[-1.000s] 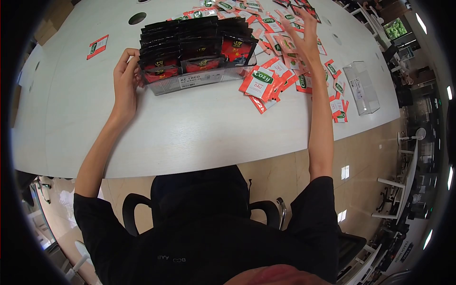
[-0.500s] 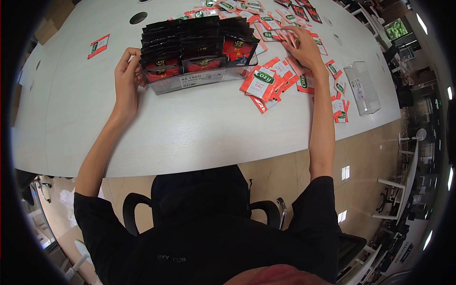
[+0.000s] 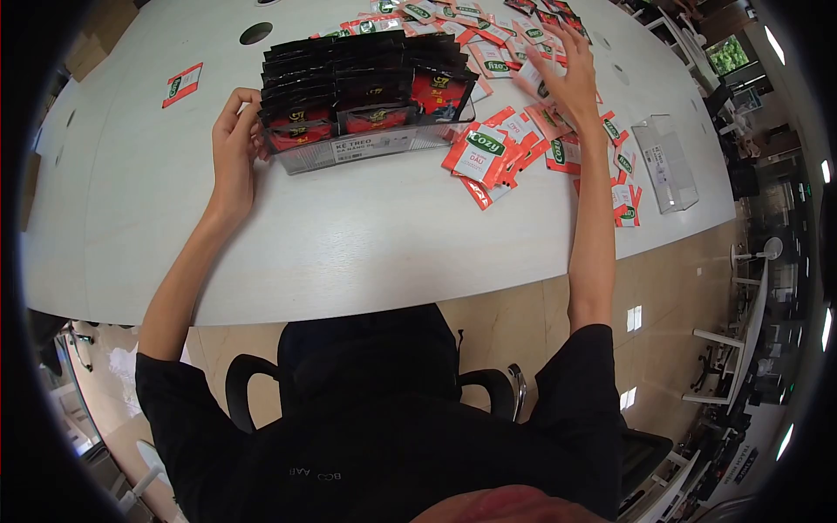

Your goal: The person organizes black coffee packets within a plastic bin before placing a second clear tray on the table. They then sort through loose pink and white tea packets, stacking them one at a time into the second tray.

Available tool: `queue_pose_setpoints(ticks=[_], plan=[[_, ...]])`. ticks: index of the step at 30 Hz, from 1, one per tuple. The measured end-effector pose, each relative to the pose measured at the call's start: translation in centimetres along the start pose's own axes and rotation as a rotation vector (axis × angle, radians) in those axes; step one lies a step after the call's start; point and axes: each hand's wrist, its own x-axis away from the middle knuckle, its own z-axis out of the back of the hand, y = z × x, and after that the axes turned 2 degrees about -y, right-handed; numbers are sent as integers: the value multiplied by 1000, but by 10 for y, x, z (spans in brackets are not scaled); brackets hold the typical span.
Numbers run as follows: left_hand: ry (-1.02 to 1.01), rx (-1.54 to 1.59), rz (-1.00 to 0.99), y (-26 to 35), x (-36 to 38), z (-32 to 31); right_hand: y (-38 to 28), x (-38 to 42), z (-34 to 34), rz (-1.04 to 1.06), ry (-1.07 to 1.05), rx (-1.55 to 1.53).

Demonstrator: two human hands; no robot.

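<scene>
My left hand (image 3: 235, 139) curls its fingers against the left end of a clear plastic tray (image 3: 384, 150). Rows of black-and-red G7 coffee sachets (image 3: 299, 129) stand packed upright in that tray. Farther right, my right hand (image 3: 571, 83) hovers over or rests lightly on a spread of red-and-white Cozy tea sachets (image 3: 493, 61); its thumb and fingers are apart. One tilted tea sachet (image 3: 530, 80) lies right beside the thumb, partly hidden by the hand. A small heap of Cozy sachets (image 3: 479, 152) is just right of the tray.
A second clear plastic tray (image 3: 667, 166) lies near the table's right edge. One lone Cozy sachet (image 3: 182, 85) is at the left. Several dark red sachets (image 3: 567, 17) lie at the far right. A round hole (image 3: 255, 33) opens in the white table (image 3: 349, 253).
My right hand has shifted away from me and slightly right over the tea sachets, its fingers spreading. My left hand and the filled tray have stayed in place.
</scene>
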Motion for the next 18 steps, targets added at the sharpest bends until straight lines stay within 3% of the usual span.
queue_pose_setpoints(ticks=[4, 6, 7, 9, 16, 18], plan=[[-2, -10, -7, -1, -1, 1, -24, 5, 9, -29, -242, -202], [2, -15, -6, -1, -1, 1, -39, 3, 23, 46, -736, -406], [3, -19, -4, -2, -1, 1, -46, 5, 28, 46, -738, -406], [2, -18, -6, -2, -2, 1, -56, 7, 34, 128, -1048, -315], [-11, -3, -8, -1, -1, 1, -46, 7, 29, 14, -1038, -432], [-3, -5, -7, -2, -2, 1, -47, 4, 32, -228, -1050, -247]])
